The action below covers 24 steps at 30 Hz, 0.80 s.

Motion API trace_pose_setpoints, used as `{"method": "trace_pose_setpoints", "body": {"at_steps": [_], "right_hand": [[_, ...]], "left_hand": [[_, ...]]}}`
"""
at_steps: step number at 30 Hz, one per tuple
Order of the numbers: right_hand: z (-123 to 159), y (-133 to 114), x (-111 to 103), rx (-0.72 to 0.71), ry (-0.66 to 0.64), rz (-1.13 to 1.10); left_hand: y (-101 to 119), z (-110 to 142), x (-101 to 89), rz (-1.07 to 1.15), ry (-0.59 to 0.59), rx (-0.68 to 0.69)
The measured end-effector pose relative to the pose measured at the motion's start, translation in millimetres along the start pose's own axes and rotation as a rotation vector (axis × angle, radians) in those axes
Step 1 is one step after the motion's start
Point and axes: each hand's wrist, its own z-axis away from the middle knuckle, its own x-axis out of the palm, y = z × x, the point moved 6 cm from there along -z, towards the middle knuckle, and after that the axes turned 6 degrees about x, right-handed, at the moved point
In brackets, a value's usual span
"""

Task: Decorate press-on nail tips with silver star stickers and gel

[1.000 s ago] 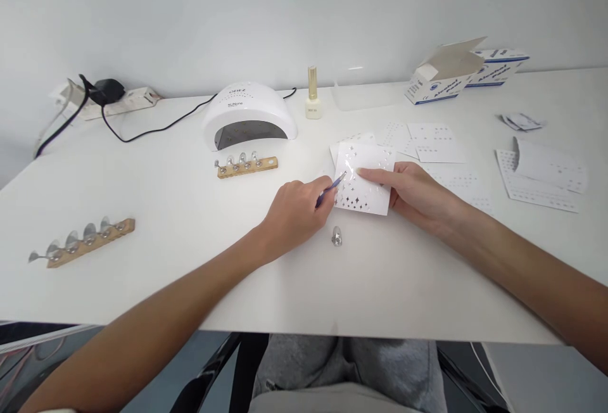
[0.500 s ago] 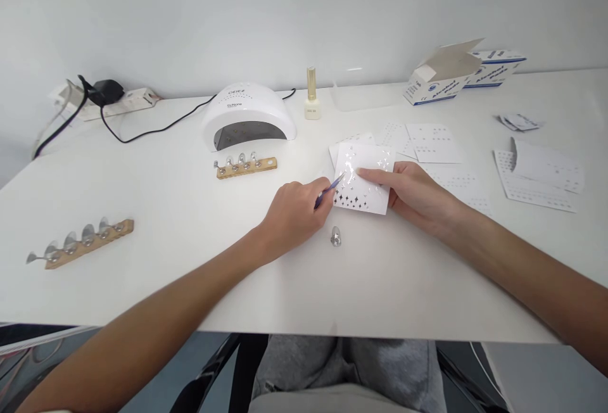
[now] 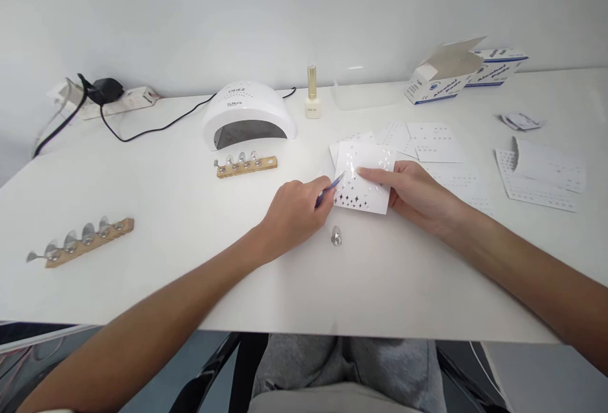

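My left hand (image 3: 294, 210) is closed around a thin purple tool (image 3: 331, 187) whose tip touches a white sticker sheet (image 3: 363, 178) printed with silver stars. The fingers of my right hand (image 3: 415, 194) press on the sheet's right side and pin it to the white table (image 3: 190, 254). A single silver nail tip (image 3: 336, 236) lies on the table just in front of my left hand.
A white nail lamp (image 3: 249, 114) and a gold-capped polish bottle (image 3: 312, 94) stand behind. Two wooden holders with nail tips lie at the centre (image 3: 246, 165) and the left (image 3: 80, 241). More sticker sheets (image 3: 541, 175), open boxes (image 3: 463, 69) and a power strip (image 3: 107, 99) lie around.
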Motion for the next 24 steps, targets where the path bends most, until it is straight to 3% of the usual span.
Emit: {"method": "trace_pose_setpoints", "body": {"at_steps": [24], "right_hand": [[2.3, -1.3, 0.3, 0.004, 0.016, 0.016]], "left_hand": [[-0.2, 1.5, 0.0, 0.037, 0.023, 0.009]]}}
